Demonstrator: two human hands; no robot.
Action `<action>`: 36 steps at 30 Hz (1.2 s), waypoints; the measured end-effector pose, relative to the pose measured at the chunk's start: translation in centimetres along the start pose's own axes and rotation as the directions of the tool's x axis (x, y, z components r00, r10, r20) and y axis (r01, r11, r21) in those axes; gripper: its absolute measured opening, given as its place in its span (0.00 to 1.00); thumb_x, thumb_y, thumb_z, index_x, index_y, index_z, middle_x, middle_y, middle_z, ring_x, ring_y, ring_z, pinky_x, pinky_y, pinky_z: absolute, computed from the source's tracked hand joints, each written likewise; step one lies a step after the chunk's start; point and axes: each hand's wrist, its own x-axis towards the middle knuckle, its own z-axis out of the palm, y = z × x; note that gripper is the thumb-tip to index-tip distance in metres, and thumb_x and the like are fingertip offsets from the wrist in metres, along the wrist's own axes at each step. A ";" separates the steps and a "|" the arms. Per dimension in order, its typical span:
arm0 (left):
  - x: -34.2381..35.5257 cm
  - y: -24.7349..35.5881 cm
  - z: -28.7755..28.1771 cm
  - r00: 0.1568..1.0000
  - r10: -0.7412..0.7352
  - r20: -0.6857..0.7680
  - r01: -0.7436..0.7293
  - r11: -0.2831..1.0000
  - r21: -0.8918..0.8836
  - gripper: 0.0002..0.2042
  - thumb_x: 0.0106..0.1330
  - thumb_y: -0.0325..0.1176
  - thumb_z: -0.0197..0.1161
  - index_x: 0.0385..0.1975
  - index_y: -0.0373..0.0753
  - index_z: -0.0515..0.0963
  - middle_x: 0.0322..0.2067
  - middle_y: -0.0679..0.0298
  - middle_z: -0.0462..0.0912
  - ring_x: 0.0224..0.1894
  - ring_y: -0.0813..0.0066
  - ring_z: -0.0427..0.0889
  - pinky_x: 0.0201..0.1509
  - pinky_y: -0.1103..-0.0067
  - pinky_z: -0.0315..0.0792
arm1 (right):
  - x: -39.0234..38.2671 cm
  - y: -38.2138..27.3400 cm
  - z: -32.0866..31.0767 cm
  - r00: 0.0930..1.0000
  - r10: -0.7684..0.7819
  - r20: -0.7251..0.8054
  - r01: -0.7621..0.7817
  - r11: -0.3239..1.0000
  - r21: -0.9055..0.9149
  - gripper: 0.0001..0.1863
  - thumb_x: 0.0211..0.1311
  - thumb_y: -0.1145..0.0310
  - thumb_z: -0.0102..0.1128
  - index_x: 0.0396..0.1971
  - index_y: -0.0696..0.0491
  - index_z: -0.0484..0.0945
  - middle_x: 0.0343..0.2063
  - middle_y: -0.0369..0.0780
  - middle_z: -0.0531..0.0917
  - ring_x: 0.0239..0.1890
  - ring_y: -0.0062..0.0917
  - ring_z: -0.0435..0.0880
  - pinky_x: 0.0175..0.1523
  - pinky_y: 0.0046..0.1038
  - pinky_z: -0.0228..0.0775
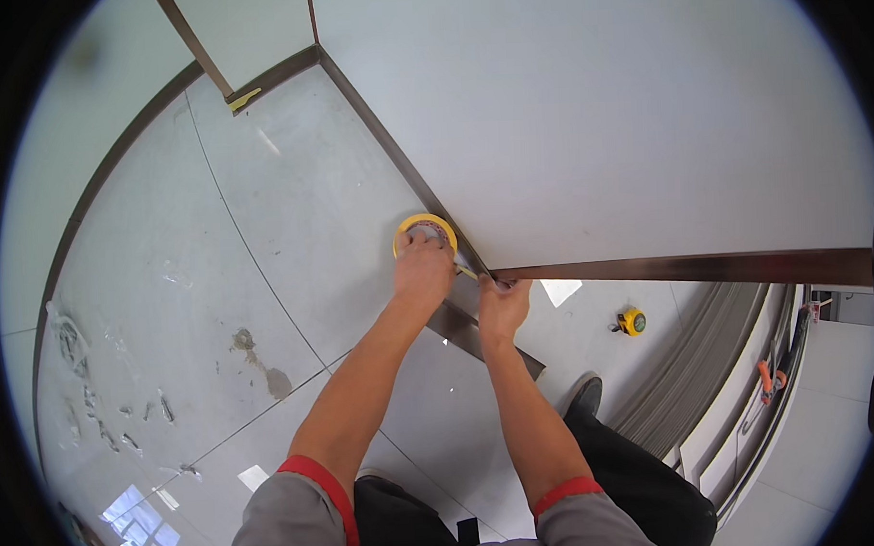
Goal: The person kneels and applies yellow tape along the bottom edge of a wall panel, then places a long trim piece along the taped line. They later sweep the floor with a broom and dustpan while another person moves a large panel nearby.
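My left hand (424, 273) grips a roll of yellow tape (415, 220), its fingers reaching into the ring beside the dark brown skirting board (379, 140). A short yellow strip of tape (466, 271) runs from the roll toward my right hand (503, 311). At the outer wall corner, the right fingers are pinched together on the strip's end, partly hiding it. Below both hands, a loose length of brown skirting (457, 330) lies across the floor tiles. A piece of yellow tape (245, 100) also sticks to the skirting at the far corner.
A yellow tape measure (633, 321) lies on the floor to the right. Beyond it are a stack of long grey-brown strips (690, 360) and an orange-handled tool (770, 382). Plastic scraps (72, 343) and a dirt patch (278, 382) mark the left floor. My shoe (585, 396) stands near the skirting.
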 end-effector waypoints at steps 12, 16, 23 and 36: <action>1.2 0.0 1.9 0.998 -0.022 -0.056 0.022 1.000 -0.001 0.12 0.53 0.42 0.69 0.26 0.39 0.84 0.27 0.62 0.84 0.40 0.65 0.80 0.54 0.67 0.64 | -0.2 1.0 0.0 0.998 0.019 0.058 -0.027 0.990 0.141 0.22 0.55 0.79 0.67 0.50 0.62 0.70 0.43 0.48 0.81 0.45 0.36 0.83 0.55 0.32 0.72; 1.4 -0.1 1.9 0.997 -0.030 -0.069 0.029 0.999 -0.016 0.12 0.52 0.42 0.69 0.25 0.39 0.84 0.27 0.62 0.84 0.39 0.64 0.80 0.54 0.67 0.64 | -0.6 1.2 0.0 0.997 -0.042 0.064 0.037 0.997 0.069 0.26 0.55 0.77 0.69 0.52 0.62 0.69 0.48 0.50 0.78 0.50 0.38 0.81 0.57 0.35 0.72; 1.5 0.0 1.9 0.996 -0.057 -0.067 0.056 0.998 -0.023 0.13 0.51 0.43 0.70 0.25 0.39 0.84 0.27 0.62 0.84 0.39 0.64 0.81 0.54 0.67 0.65 | -0.1 2.9 1.3 0.998 -0.065 0.003 0.065 0.997 0.043 0.32 0.53 0.71 0.73 0.56 0.62 0.67 0.51 0.51 0.73 0.53 0.44 0.76 0.60 0.39 0.68; 0.7 -0.4 2.8 0.992 -0.026 -0.126 0.031 0.999 0.033 0.14 0.60 0.43 0.64 0.30 0.37 0.84 0.31 0.59 0.84 0.40 0.62 0.81 0.53 0.65 0.66 | -0.2 2.5 3.8 0.973 -0.194 -0.127 0.167 0.966 -0.198 0.40 0.54 0.64 0.75 0.62 0.63 0.63 0.54 0.52 0.69 0.59 0.45 0.71 0.63 0.40 0.63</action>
